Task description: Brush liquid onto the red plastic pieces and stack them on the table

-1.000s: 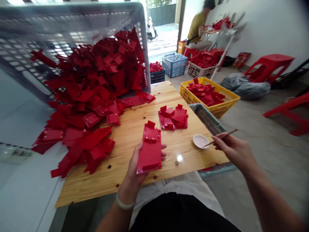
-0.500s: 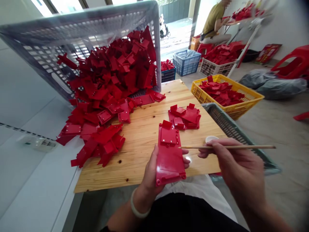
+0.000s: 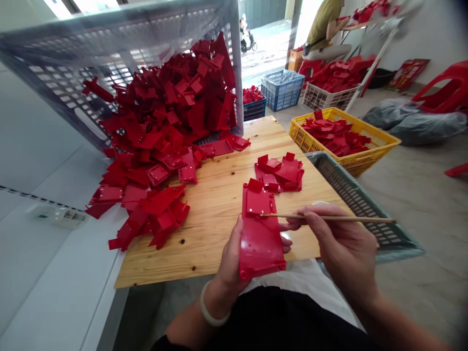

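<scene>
My left hand (image 3: 234,251) is closed around a red plastic panel (image 3: 261,246), thumb along its left edge and fingertips showing at the right. The panel has a raised block with small white dots near its far end and round lugs at its corners. Between thumb and fingers, my right hand (image 3: 340,243) pinches a thin wooden stick (image 3: 351,219), held nearly level. The stick's narrow tip is at the lower edge of the raised block. Behind my right hand a small white round thing (image 3: 320,203) is mostly hidden. Several red panels (image 3: 280,170) lie stacked just beyond the held one.
A grey crate (image 3: 238,63) tipped on its side spills red parts (image 3: 157,165) onto the wooden table (image 3: 215,204). To the right stand a yellow crate (image 3: 329,158) of red parts and a green-grey crate (image 3: 365,202). A person (image 3: 325,29) sits at the back.
My right hand has moved left with the stick, whose tip went from the panel's right edge to the raised block. The held panel has shifted slightly right.
</scene>
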{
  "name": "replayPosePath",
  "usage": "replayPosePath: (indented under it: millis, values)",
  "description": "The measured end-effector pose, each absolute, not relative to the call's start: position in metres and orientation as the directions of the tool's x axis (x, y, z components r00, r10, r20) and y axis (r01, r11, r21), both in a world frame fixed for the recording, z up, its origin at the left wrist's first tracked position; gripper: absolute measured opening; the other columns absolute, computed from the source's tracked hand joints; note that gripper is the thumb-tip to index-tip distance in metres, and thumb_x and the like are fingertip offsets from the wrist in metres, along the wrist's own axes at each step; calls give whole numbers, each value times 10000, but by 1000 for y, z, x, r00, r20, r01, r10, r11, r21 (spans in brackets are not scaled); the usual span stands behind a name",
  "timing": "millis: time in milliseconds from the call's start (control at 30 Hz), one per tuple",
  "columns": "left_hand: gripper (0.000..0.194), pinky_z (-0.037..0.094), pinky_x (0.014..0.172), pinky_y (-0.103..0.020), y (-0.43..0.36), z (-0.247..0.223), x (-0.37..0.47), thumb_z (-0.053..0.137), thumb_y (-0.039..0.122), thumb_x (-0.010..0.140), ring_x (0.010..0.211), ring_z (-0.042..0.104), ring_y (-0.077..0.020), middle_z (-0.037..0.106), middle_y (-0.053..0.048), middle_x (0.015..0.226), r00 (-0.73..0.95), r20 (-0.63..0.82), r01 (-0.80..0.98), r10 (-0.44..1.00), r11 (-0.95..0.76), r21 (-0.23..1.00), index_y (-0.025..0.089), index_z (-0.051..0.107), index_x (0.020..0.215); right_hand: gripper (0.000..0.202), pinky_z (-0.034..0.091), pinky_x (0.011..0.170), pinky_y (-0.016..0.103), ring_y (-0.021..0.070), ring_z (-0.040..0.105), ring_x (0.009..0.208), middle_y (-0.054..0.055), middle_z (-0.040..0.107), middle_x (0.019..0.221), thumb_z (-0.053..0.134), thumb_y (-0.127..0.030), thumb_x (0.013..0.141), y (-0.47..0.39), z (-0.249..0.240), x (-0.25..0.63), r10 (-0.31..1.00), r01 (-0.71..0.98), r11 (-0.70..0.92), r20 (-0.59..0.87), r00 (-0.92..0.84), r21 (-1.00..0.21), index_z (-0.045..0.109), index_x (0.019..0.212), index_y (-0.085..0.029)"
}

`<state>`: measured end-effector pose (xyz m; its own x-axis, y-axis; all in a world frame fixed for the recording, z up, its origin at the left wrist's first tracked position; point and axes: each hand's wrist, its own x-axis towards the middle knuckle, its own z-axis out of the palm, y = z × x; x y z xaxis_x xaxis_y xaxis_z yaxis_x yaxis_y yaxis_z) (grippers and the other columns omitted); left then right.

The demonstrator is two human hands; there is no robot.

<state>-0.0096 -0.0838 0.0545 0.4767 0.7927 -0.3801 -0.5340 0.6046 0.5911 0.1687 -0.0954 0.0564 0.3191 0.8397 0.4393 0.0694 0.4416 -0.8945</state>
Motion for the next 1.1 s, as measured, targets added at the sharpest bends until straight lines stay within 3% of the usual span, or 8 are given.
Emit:
replayPosePath:
  millis: [333,600,867,1100]
  values:
    - [816,617,766,-342,-84,55,-9,289,655,1090,871,803,-297,828,-230,959,467,-402,-532,788,613,584,45,832,1091,186,654,782,234,142,799,804,-7,819,896,693,-111,1012,-99,55,170,807,203,479,519,283,-854,771,1111,-248]
    - [837,625,814,-393,-84,51,-9,267,651,1089,967,796,-335,813,-262,1092,470,-425,-511,774,631,583,11,787,1230,179,670,731,259,169,809,786,0,815,886,687,-114,1012,-102,54,168,818,166,483,510,267,-860,762,1110,-243]
    - [792,599,940,-405,-87,51,-8,446,741,1024,1029,780,-333,823,-221,1060,385,-405,-503,829,556,662,53,804,1183,232,667,776,278,178,812,803,8,802,904,677,-83,999,-105,59,168,794,220,508,552,253,-833,764,1150,-237]
    - [827,602,902,-415,-90,55,-1,579,837,907,986,776,-347,823,-206,1010,273,-450,-472,850,526,707,69,815,1101,327,631,871,275,173,802,906,31,805,1060,686,-57,991,-105,53,169,772,356,568,630,81,-742,729,1256,-243]
